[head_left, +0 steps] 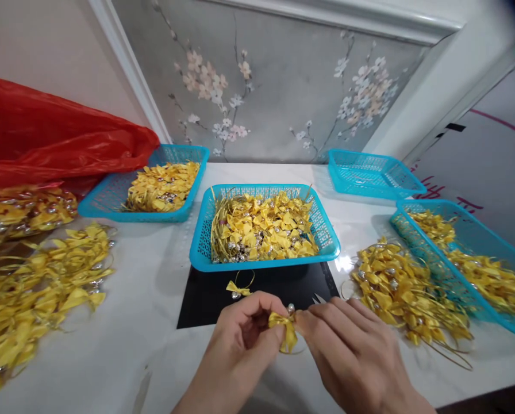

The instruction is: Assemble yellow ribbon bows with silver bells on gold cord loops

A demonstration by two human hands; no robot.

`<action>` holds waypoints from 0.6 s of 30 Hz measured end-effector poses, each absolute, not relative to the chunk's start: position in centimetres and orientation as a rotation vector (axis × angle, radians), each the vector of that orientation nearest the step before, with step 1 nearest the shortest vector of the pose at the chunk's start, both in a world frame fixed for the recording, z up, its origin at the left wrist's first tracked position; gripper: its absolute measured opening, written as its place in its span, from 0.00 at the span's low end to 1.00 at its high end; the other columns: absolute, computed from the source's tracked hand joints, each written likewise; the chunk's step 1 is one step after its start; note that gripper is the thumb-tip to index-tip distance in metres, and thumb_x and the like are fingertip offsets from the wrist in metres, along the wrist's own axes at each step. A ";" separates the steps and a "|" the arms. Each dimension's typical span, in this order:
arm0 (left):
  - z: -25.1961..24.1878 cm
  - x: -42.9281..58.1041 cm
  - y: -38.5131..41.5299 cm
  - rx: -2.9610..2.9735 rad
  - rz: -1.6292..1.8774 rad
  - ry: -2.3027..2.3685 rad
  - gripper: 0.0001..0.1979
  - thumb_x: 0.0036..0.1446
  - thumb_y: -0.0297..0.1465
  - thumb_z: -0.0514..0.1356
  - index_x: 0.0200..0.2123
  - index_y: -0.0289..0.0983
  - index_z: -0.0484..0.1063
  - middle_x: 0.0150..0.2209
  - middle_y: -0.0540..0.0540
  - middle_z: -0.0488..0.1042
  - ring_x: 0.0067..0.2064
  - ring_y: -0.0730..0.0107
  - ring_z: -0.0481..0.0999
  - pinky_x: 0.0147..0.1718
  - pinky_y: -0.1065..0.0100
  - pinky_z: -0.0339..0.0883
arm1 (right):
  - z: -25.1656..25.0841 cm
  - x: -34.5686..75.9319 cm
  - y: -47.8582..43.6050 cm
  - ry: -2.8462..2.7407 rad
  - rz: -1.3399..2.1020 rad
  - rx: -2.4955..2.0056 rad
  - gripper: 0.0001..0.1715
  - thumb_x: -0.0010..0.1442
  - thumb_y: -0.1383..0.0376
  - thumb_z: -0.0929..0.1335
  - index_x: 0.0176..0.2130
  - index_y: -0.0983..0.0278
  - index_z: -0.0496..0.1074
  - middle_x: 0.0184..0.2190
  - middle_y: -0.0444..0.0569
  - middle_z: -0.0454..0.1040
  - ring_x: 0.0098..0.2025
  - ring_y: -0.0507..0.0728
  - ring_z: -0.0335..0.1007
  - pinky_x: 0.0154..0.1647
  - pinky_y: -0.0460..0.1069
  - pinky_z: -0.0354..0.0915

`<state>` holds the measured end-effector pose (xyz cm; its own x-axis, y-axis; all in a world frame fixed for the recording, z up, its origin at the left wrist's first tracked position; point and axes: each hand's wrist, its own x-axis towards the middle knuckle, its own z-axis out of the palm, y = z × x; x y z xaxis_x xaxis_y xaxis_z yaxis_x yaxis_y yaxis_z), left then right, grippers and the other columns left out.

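Note:
My left hand (244,339) pinches a small yellow ribbon bow (287,332) between thumb and fingers, low in the middle of the view. A silver bell (291,308) sticks up at the bow's top. From the other side my right hand (352,345) is closed, its thumb and fingertip gripping the bow's edge. Two pointed metal tips (319,299) show just beyond the right knuckles; whether they lie on the mat or are in that hand, I cannot tell. Another yellow bow (239,289) with a bell and cord loop lies on the black mat (206,310) ahead.
A blue basket (265,266) full of yellow bows stands on the mat's far part. Further blue baskets stand at back left (143,217), back right (373,187) and right (468,276). Loose bow piles lie left (46,287) and right (395,287). A red plastic bag (54,132) hangs over the left side.

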<state>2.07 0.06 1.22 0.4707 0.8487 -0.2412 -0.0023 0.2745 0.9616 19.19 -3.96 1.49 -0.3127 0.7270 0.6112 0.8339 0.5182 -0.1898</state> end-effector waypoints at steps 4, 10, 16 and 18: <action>1.4 2.2 -0.3 1.158 0.786 0.946 0.04 0.55 0.34 0.63 0.34 0.41 0.74 0.28 0.52 0.69 0.29 0.72 0.65 0.28 0.75 0.60 | 0.5 20.0 -4.5 -1.909 0.336 -1.336 0.08 0.63 0.70 0.67 0.44 0.62 0.71 0.32 0.46 0.76 0.29 0.53 0.72 0.30 0.47 0.66; 1.9 2.5 -0.8 1.106 0.869 0.935 0.04 0.54 0.34 0.64 0.33 0.41 0.75 0.27 0.52 0.71 0.27 0.73 0.65 0.26 0.75 0.60 | 0.2 19.9 -5.1 -1.258 1.159 -1.309 0.09 0.65 0.61 0.66 0.45 0.59 0.71 0.30 0.45 0.74 0.27 0.51 0.70 0.26 0.44 0.68; 1.8 2.9 -1.0 1.198 0.881 0.914 0.02 0.54 0.32 0.63 0.32 0.40 0.76 0.25 0.52 0.71 0.25 0.74 0.66 0.24 0.75 0.61 | 0.9 18.6 -4.1 -0.959 1.531 -1.108 0.17 0.60 0.53 0.70 0.32 0.65 0.70 0.24 0.43 0.68 0.24 0.48 0.63 0.25 0.42 0.65; 1.5 2.9 -1.1 1.245 0.914 0.915 0.04 0.56 0.30 0.62 0.36 0.42 0.76 0.28 0.50 0.73 0.28 0.72 0.71 0.26 0.75 0.65 | 0.8 18.4 -4.1 -0.952 1.528 -1.113 0.18 0.60 0.53 0.70 0.31 0.65 0.70 0.23 0.42 0.67 0.24 0.47 0.61 0.24 0.42 0.63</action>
<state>2.93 -1.12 1.45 0.3656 0.9285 -0.0650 -0.0646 0.0950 0.9934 18.36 -4.07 0.84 -0.0987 0.9764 -0.1919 -0.2583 -0.2114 -0.9427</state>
